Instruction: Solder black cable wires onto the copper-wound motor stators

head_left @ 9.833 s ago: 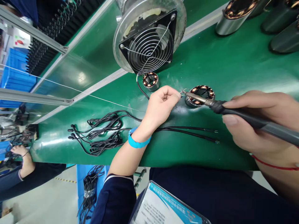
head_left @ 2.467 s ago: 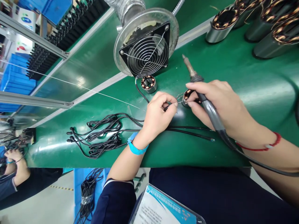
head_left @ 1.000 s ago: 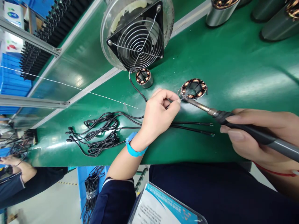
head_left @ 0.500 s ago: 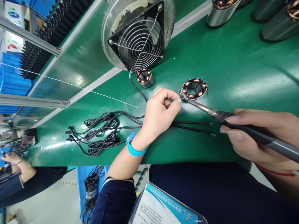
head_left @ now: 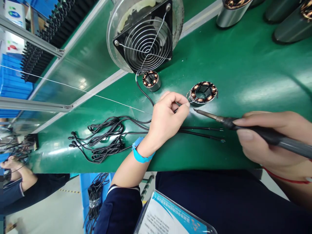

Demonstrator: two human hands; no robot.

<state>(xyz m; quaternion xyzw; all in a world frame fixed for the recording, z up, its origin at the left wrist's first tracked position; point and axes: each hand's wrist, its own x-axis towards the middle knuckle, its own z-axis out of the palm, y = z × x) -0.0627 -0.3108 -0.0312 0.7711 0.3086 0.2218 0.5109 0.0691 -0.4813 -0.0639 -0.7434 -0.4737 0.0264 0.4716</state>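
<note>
My left hand (head_left: 169, 115) pinches a thin, silvery solder wire (head_left: 193, 101) between thumb and forefinger. Its short end reaches the near left rim of a motor stator (head_left: 201, 103), a metal ring with copper coils lying on the green bench. In my right hand (head_left: 270, 139) is a soldering iron (head_left: 219, 119), gripped by its dark handle. The iron's tip points left and sits just below the stator, apart from it and from the wire. Black cables (head_left: 202, 129) pass beneath my left hand, their stripped ends to its right.
A caged fan (head_left: 147, 48) stands at the back, with a smaller stator (head_left: 151, 85) before it. Cable coils (head_left: 107, 139) lie left. Metal cylinders (head_left: 231, 16) stand back right. A blue bin (head_left: 85, 198) with bundled cables is below the bench. Another person's hand (head_left: 12, 164) is far left.
The soldering iron's tip has come away from the stator's rim and dropped slightly toward me. My left hand stays nearly in place, still pinching the solder wire.
</note>
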